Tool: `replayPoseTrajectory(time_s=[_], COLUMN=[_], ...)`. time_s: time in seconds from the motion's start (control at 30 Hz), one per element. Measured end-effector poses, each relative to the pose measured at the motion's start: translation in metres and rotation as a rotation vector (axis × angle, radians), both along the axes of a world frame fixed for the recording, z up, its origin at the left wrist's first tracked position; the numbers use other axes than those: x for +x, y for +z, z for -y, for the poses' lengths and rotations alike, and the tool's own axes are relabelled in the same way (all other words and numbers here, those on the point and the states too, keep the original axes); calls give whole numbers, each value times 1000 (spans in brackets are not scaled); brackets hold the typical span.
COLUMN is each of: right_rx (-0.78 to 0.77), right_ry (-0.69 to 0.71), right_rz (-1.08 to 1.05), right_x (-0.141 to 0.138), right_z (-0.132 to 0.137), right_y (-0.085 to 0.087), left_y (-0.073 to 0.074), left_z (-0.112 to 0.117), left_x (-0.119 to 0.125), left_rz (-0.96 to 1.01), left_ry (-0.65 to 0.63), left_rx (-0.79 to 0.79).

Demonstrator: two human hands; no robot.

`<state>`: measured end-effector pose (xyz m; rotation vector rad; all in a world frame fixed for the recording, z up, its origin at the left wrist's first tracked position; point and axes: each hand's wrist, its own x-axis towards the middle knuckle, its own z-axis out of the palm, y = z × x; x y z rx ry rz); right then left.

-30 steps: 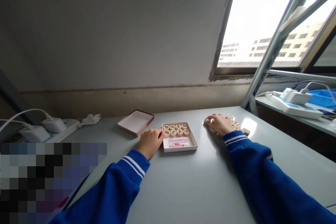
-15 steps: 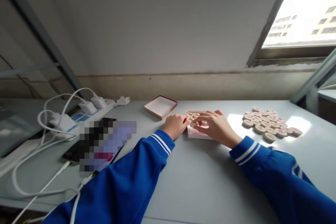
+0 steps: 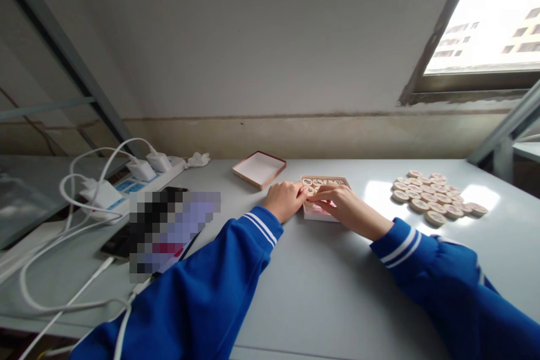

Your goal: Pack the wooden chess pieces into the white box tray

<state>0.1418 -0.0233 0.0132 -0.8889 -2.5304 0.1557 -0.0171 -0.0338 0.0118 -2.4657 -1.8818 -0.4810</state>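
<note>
A small white box (image 3: 333, 180) sits on the grey table (image 3: 320, 287) and holds several round wooden chess pieces (image 3: 323, 183) along its far side. My left hand (image 3: 286, 199) is curled against the box's left edge. My right hand (image 3: 343, 207) lies over the box's near part, its fingers pinched together at a piece in the second row; I cannot see whether it grips the piece. A loose pile of the same wooden pieces (image 3: 434, 198) lies on the table to the right.
The box lid (image 3: 259, 169) lies open side up behind and left of the box. A power strip (image 3: 135, 183) with white chargers and looping cables (image 3: 67, 270) fills the left side, beside a dark phone (image 3: 122, 242). A window (image 3: 485, 22) is at upper right.
My right hand left the loose pile, crossed to the box and settled low over it with fingers drawn together. The view swung left. My left hand stayed at the box's edge.
</note>
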Motion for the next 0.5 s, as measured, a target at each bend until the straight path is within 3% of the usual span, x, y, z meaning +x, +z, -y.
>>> replayPoseTrajectory(time_s=[0.1,0.2,0.33,0.5], right_rx=[-36,11,106,-34], right_ry=[4,-55,-353,-701], right_rz=[-8,34,123,378], right_x=[2,12,60,130], right_z=[0,-2,-16,-34], right_y=[4,21,46,43], left_y=[1,4,8,8], left_z=[1,2,2,1], left_x=[1,1,1,1], left_rz=[-1,-11,-32,-26], left_ry=[8,16,18,17], left_rx=[-6,-22,-51,-57])
